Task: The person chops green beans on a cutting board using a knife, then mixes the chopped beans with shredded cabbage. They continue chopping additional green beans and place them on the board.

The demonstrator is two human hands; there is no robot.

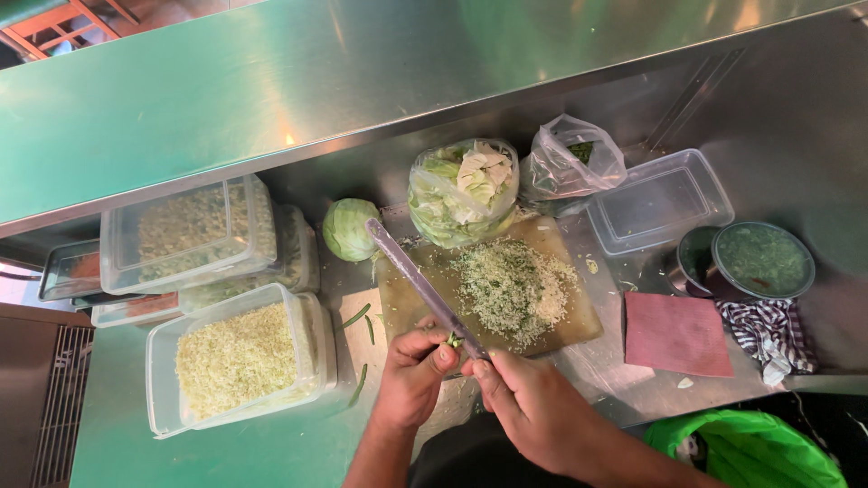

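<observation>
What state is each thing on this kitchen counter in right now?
Knife: held in right hand, blade pointing away.
Left hand: pinching a small green piece at the blade.
Cutting board: piled with chopped cabbage.
Front tub: open, filled with shreds.
Cabbage head: whole.
Clear container: empty.

- Glossy steel worktop [117, 443] and shelf [226, 81] reflect the light.
- Matt, worn wooden chopping board [407, 307] near the worktop's front edge.
- Clear plastic tub [163, 398], crinkled plastic bags [570, 167].
- Striped cloth [768, 334] beside a matt pink wipe [676, 334].
</observation>
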